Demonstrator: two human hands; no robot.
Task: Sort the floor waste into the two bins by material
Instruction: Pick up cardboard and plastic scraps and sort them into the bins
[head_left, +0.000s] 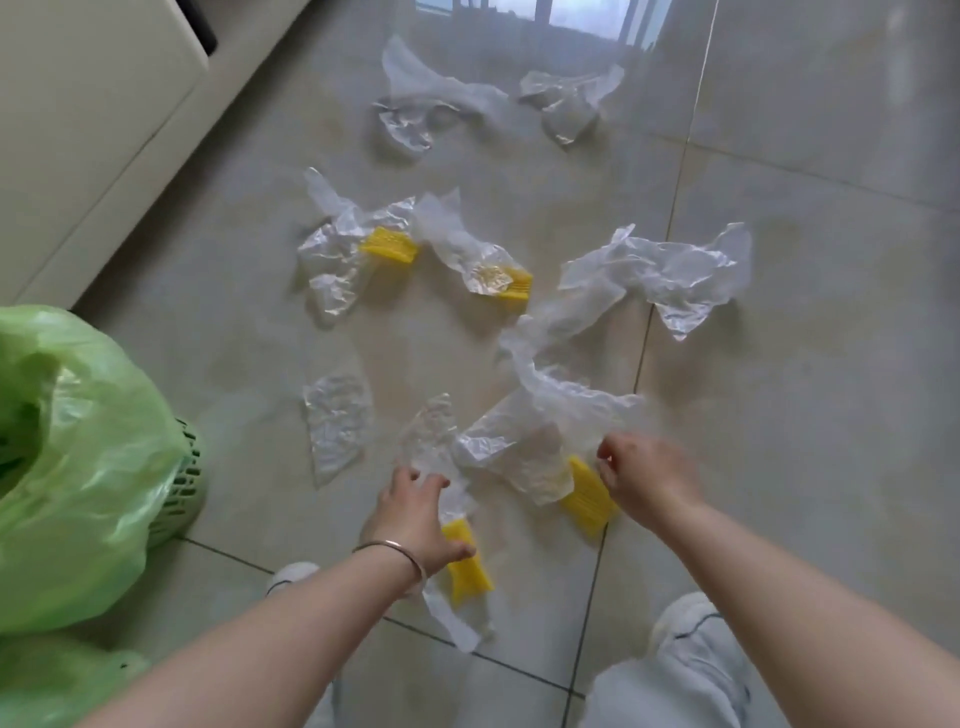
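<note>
Glossy tile floor, a cream cabinet and a pair of white shoes

The floor (810, 426) is pale beige tile, super shiny, with thin dark grout lines; one runs right under the right hand (644, 478) and away up the frame. Far beyond both hands, at the top edge, a window reflection (571, 15) shows in the gloss. Way off up and left of the left hand (415, 514) sits a cream cabinet (93, 114) with a dark slot (200, 26) near its top corner. There's a thin silver bracelet (395, 551) just behind the left hand. Nearer the camera than the hands are a left shoe (293, 574), a right shoe (685, 618) and a light denim leg (675, 691).
</note>
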